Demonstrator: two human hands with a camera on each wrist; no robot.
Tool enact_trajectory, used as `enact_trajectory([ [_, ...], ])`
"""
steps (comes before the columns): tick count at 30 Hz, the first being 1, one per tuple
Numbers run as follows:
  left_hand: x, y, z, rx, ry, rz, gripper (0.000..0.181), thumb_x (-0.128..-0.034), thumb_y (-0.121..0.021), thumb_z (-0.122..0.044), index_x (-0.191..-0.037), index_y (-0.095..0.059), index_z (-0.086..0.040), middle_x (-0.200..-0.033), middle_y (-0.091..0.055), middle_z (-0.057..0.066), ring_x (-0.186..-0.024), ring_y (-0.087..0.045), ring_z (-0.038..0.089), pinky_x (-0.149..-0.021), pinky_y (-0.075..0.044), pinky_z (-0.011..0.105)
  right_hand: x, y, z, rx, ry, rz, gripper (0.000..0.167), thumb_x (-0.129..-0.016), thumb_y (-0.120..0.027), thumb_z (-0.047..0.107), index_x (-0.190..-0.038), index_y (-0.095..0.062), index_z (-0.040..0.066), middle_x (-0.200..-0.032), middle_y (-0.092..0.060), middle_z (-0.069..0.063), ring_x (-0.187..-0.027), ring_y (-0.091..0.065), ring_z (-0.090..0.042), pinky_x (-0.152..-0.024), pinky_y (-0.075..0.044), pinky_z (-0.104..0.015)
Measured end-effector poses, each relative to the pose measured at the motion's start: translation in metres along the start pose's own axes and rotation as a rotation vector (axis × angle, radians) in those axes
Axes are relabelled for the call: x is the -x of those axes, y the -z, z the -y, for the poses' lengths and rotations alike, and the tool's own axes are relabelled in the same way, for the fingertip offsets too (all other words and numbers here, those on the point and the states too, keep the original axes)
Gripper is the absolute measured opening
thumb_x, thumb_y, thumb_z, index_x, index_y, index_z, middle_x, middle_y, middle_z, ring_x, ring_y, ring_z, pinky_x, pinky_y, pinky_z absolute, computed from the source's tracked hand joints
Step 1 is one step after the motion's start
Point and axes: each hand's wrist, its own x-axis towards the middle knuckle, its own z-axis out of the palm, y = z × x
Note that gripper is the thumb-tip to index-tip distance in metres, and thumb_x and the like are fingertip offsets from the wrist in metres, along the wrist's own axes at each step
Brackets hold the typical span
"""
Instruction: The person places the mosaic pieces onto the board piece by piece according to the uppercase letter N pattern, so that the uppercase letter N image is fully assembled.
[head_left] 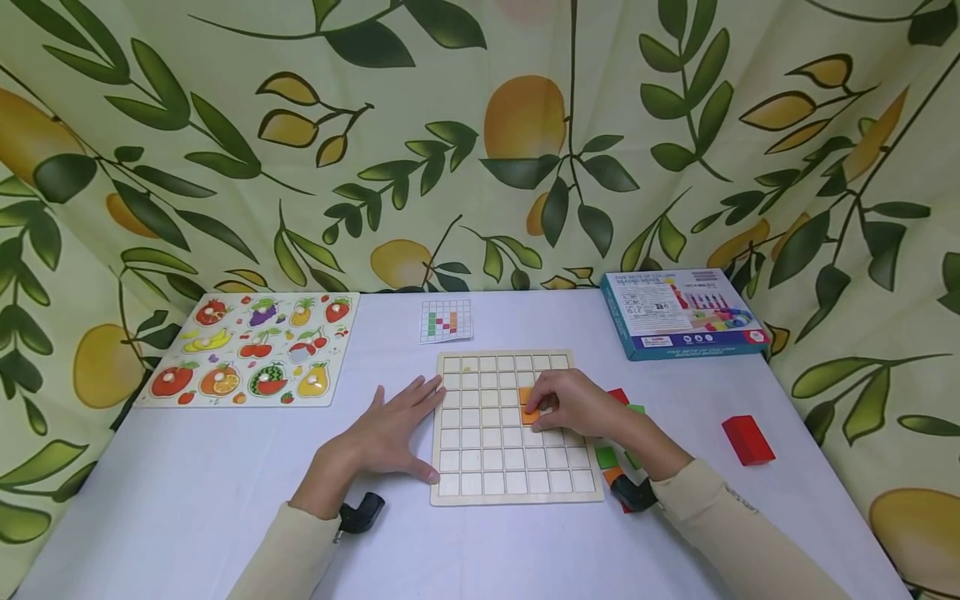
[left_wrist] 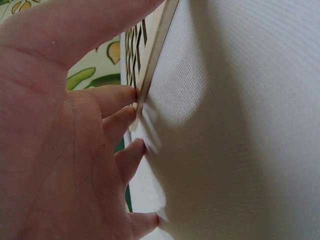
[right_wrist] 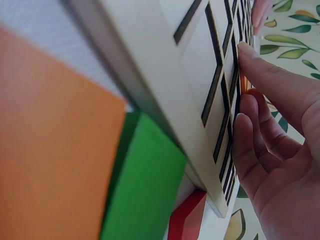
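A wooden grid board [head_left: 480, 498] with square cells lies in the middle of the table. My left hand [head_left: 390, 429] is spread flat at the board's left edge; in the left wrist view its fingers [left_wrist: 117, 95] are splayed, and some fingertips touch the rim. Over the upper right cells, my right hand [head_left: 573, 404] pinches an orange square tile [head_left: 529, 417] at the board's surface. Another orange tile [head_left: 523, 394] lies just above it, partly behind the fingers. From the right wrist, only a sliver of orange [right_wrist: 243, 84] shows between the thumb and fingers.
Under the right forearm, beside the board, lie green [head_left: 606, 457], orange [head_left: 612, 475] and red [head_left: 618, 396] blocks, partly hidden. A red block [head_left: 748, 440] lies farther right. Behind are a pattern card [head_left: 446, 322], a fruit puzzle board [head_left: 255, 350] and a boxed set [head_left: 682, 312].
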Motion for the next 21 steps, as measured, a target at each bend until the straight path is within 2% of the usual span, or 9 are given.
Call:
enact_trajectory([
  [21,0.0004,0.0006,0.0002,-0.016,-0.011,-0.016,0.12,-0.0618,-0.092,-0.055,-0.16,-0.035,-0.017,-0.173,-0.022,-0.002,-0.163,-0.014,0.028,-0.122,-0.008,0.077,-0.0024,0.0036,0.0007,-0.019,0.007,0.042,0.016,-0.077,-0.088,0.013,-0.09,-0.079,0.018,-0.095,-0.069,0.003,-0.083,-0.059,-0.011,-0.072,-0.054,-0.017],
])
